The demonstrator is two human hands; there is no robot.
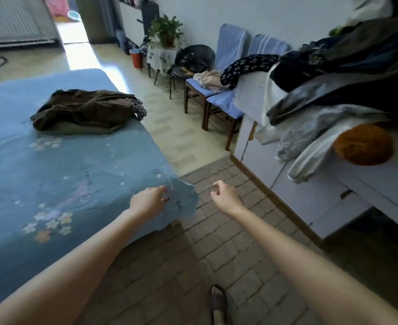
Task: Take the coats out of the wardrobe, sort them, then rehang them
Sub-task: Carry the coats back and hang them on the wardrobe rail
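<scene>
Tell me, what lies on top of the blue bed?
On the bed lies a crumpled brown coat, with an olive-green garment partly showing beneath it. The coat hides most of that garment, so what it is cannot be told.

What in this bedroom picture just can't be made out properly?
- Heap of clothes, head view: cut off by the right edge, garments overlapping; count unclear.
- Brown coat on the bed: crumpled, shape hidden.
- Wardrobe: not identifiable.
- Dark chair: what lies on it is too small to tell.

One head cam, wide-angle, looks fwd & down, close over bed (52, 165) corner & floor (170, 266).
</scene>
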